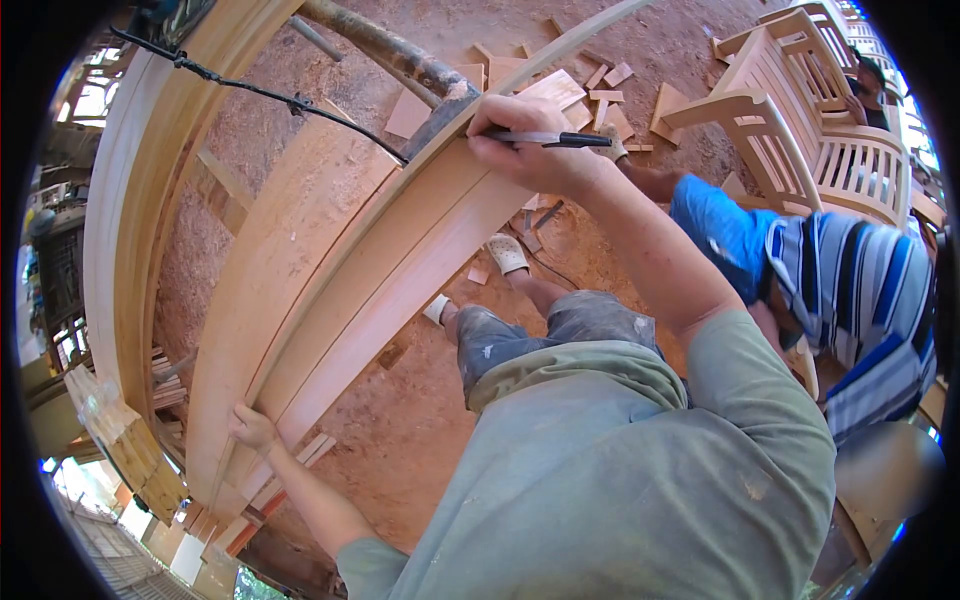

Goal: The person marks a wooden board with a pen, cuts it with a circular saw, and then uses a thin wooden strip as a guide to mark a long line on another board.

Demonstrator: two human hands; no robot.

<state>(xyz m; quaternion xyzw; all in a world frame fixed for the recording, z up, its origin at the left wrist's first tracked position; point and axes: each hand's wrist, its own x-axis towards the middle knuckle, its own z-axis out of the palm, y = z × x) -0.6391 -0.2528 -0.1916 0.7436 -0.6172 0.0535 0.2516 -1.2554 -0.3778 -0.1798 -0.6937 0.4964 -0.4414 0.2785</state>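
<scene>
My right hand (pixel 525 150) is closed with a pen (pixel 560 139) in it, its dark end pointing right. That same hand rests at the far end of a long, thin wooden strip (pixel 345 240), set on edge and slightly curved. Lower left, my left hand (pixel 255 428) is closed on the strip near its other end. Beneath the strip lies a wide wooden board (pixel 400 255) with a dark line along its length. Another broad board (pixel 290 230) sits on the strip's far side. The fingertips of both hands are partly hidden.
A black cord (pixel 240 85) hangs over the boards, near a metal pipe (pixel 385 45). Wood offcuts (pixel 620 75) litter the dusty floor. At right, a person in a striped shirt (pixel 850 280) bends near a slatted wooden bench (pixel 790 110). Stacked curved timber (pixel 125 230) stands left.
</scene>
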